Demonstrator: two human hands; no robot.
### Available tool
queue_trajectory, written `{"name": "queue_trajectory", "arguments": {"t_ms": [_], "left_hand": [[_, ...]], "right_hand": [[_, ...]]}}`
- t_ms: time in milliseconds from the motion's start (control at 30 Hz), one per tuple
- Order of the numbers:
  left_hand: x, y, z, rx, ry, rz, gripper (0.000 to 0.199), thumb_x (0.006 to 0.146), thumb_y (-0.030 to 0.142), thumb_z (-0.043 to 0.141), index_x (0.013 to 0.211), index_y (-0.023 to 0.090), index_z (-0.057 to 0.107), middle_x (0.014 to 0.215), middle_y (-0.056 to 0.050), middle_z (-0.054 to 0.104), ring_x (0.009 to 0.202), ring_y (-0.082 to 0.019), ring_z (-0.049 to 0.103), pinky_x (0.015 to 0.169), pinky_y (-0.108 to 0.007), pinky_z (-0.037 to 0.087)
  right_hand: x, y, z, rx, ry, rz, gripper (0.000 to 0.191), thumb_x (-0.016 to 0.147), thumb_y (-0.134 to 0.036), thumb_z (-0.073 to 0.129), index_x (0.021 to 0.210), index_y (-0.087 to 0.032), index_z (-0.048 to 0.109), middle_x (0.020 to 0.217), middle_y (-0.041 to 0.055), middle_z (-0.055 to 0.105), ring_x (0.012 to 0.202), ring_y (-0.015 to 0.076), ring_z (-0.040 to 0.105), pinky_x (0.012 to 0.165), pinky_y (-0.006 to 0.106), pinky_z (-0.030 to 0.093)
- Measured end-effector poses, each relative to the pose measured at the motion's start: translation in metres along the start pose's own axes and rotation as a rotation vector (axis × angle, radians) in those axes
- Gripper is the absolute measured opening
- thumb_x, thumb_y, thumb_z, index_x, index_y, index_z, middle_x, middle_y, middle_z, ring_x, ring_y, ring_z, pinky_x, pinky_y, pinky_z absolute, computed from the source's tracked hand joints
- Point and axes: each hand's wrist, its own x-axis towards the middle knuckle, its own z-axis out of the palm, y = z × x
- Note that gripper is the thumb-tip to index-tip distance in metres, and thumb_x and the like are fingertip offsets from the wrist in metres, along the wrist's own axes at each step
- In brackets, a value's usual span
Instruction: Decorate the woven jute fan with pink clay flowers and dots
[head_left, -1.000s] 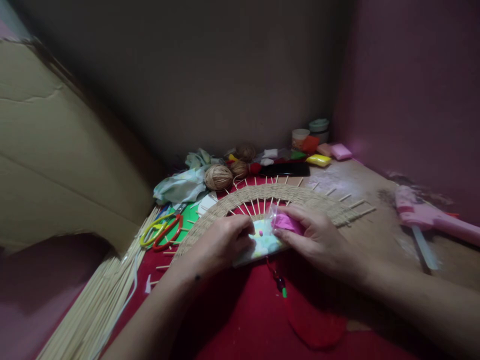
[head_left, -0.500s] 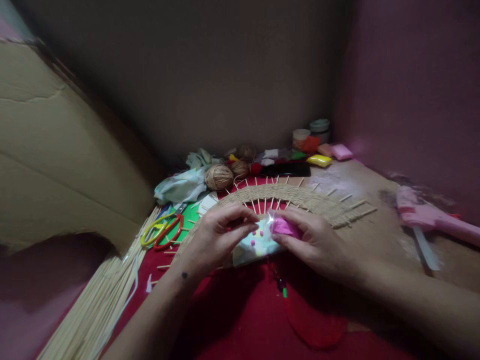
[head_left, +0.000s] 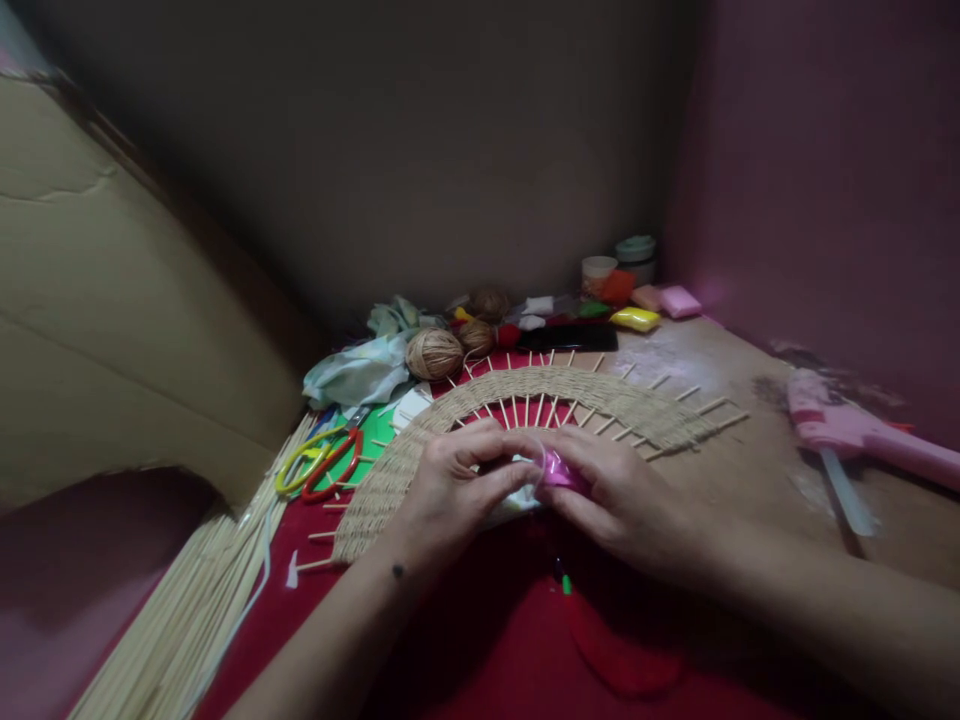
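Note:
My right hand point(head_left: 611, 490) is closed around a small clear packet of pink clay point(head_left: 562, 473). The fingers of my left hand point(head_left: 465, 480) pinch the clear plastic at the packet's open-looking left end. Both hands are over a pale patterned cloth-like piece point(head_left: 517, 500), mostly hidden beneath them. Behind and around them arches a woven twine band point(head_left: 525, 383) with thin sticks poking out on both edges. Any small bit of clay between the left fingertips is hidden.
Scissors point(head_left: 321, 465) and a bundle of sticks point(head_left: 172, 620) lie left. Twine balls point(head_left: 435, 355), a black phone point(head_left: 568, 338), a yellow packet point(head_left: 636, 319) and cups point(head_left: 598, 275) stand behind. A pink glue gun point(head_left: 832, 425) is at right.
My left hand has moved right to the packet and now pinches its plastic. The pink dots on the pale piece are now covered by my hands. The view has shifted slightly.

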Motion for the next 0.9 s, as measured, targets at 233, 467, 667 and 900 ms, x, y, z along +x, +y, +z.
{"name": "queue_trajectory", "arguments": {"t_ms": [233,467,667,900], "left_hand": [[-0.002,-0.006,0.004,0.174,0.025,0.189,0.008,0.079,0.012,0.066,0.083,0.011,0.073,0.071,-0.005,0.064,0.064,-0.01,0.056,0.059,-0.019,0.041],[-0.002,0.004,0.002,0.156,-0.034,0.138,0.008,0.079,0.01,0.062,0.075,0.012,0.069,0.07,-0.003,0.061,0.064,-0.01,0.052,0.06,-0.021,0.039],[-0.001,-0.006,-0.016,-0.574,-0.193,-0.434,0.012,0.073,0.025,0.069,0.07,0.016,0.063,0.049,0.005,0.043,0.042,-0.005,0.033,0.041,-0.019,0.023],[0.004,-0.018,-0.029,-1.012,0.021,-0.462,0.009,0.075,0.017,0.069,0.072,0.013,0.062,0.052,0.006,0.036,0.044,-0.003,0.031,0.042,-0.015,0.026]], "right_hand": [[0.0,0.001,0.001,0.002,-0.024,-0.015,0.034,0.083,-0.006,0.051,0.114,-0.017,0.058,0.108,0.0093,0.063,0.102,0.0174,0.057,0.094,0.035,0.045],[0.001,-0.002,0.001,0.008,-0.048,0.025,0.026,0.085,-0.009,0.05,0.107,-0.017,0.06,0.106,0.0083,0.063,0.099,0.0177,0.056,0.093,0.035,0.044],[0.004,-0.002,-0.002,-0.015,0.002,0.155,0.013,0.086,-0.014,0.051,0.093,-0.017,0.062,0.094,0.0059,0.065,0.087,0.0181,0.058,0.079,0.033,0.046],[0.005,-0.001,-0.007,-0.026,0.016,0.245,0.01,0.086,-0.02,0.053,0.082,-0.017,0.062,0.083,0.0045,0.063,0.075,0.0164,0.056,0.069,0.03,0.044]]}}
